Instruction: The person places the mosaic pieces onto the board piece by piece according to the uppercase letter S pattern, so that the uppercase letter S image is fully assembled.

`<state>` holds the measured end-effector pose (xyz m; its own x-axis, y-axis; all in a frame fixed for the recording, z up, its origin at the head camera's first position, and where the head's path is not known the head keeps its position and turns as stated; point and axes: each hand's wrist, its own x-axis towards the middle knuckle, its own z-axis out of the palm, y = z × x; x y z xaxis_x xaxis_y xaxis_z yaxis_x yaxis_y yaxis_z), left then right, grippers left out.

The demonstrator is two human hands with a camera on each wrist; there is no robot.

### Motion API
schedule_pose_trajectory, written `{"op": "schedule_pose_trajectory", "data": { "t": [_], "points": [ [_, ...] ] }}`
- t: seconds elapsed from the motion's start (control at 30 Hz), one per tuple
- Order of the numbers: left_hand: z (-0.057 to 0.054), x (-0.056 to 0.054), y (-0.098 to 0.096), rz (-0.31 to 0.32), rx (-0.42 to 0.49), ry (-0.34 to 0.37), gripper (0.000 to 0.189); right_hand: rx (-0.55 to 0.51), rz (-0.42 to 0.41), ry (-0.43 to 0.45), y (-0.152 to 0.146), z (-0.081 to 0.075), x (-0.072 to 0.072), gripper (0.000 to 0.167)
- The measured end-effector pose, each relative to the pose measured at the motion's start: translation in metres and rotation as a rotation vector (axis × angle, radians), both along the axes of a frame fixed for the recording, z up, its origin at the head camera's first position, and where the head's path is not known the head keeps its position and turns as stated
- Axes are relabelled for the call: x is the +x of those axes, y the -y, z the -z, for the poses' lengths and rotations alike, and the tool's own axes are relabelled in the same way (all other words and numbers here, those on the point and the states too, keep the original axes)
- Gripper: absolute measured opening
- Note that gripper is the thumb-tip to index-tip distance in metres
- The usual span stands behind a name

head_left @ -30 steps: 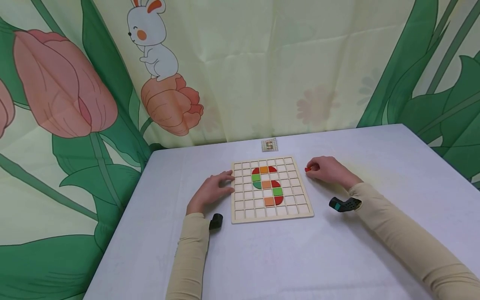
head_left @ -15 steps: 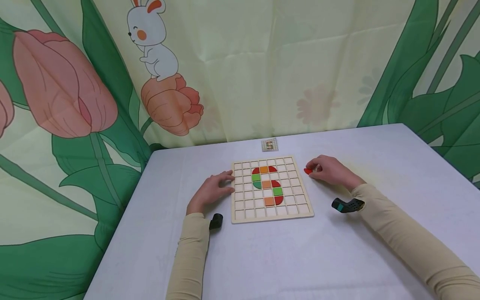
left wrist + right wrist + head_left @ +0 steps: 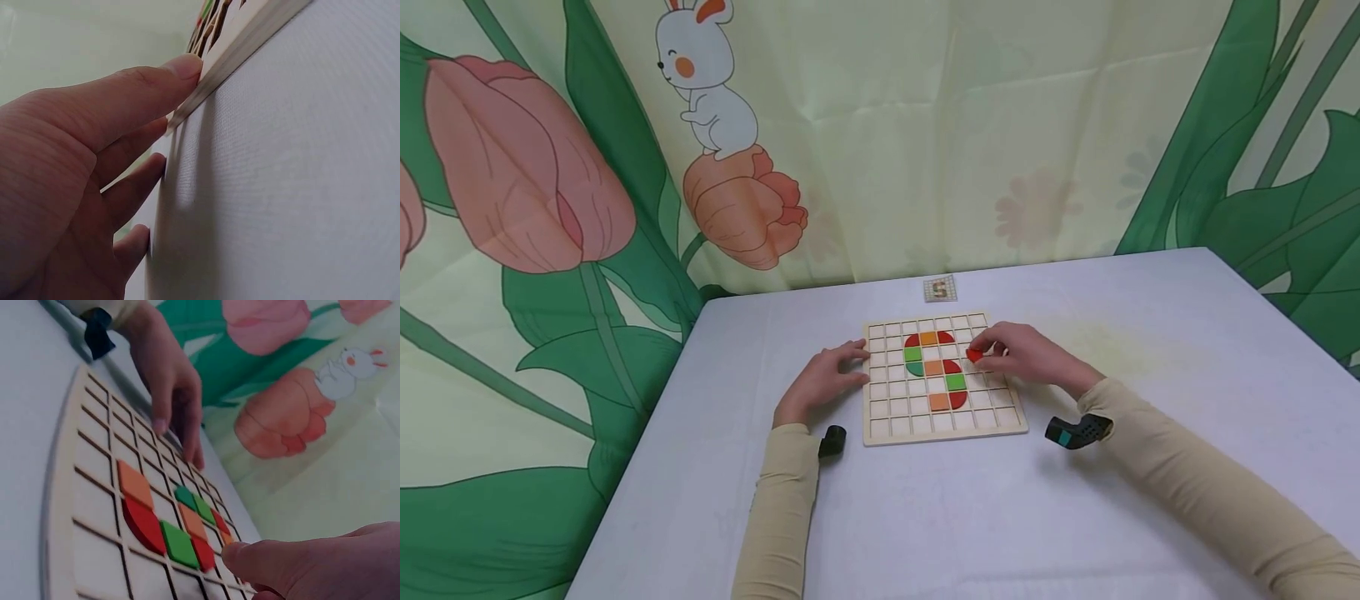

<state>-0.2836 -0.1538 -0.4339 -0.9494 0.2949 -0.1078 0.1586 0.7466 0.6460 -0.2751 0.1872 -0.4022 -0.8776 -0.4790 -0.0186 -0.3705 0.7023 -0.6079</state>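
A square wooden grid board [image 3: 944, 438] lies on the table, with red, orange and green tiles [image 3: 955, 382] set in its cells in an S-shaped run. My right hand [image 3: 1030, 354] pinches a small red tile [image 3: 974, 355] between thumb and fingertips, over the right part of the board. In the right wrist view the thumb [image 3: 256, 559] shows, and the held tile is hidden. My left hand [image 3: 820, 383] touches the board's left edge with thumb and fingers extended. The left wrist view shows the thumb tip [image 3: 186, 65] against the wooden side, other fingers spread near the white cloth.
Behind the board lies a small card [image 3: 940, 289] printed with an S pattern on a grid. A white cloth [image 3: 925, 517] covers the table. At its back hangs a curtain [image 3: 887, 167] with tulips and a rabbit. Both wrists carry black camera mounts [image 3: 1077, 432].
My right hand has moved left with the red tile, from beside the board to over its right columns. My left hand stays at the left edge.
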Motion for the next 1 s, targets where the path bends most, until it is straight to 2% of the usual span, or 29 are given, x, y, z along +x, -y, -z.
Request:
{"op": "schedule_pose_trajectory", "data": {
  "t": [0.2,0.33,0.53,1.0],
  "points": [
    [-0.001,0.0,0.0,0.001,0.001,0.005,0.043,0.024,-0.193,-0.074,0.044,-0.001,0.02,0.023],
    [-0.001,0.001,0.0,0.006,0.003,-0.005,0.043,0.028,-0.262,-0.11,0.064,0.002,0.027,0.018],
    [0.0,0.001,-0.001,0.016,0.004,-0.005,0.042,0.055,-0.274,-0.146,0.079,0.008,0.033,0.018],
    [0.001,-0.001,0.0,0.012,-0.011,-0.012,0.043,0.092,-0.268,-0.188,0.081,0.015,0.032,0.018]
  ]
}}
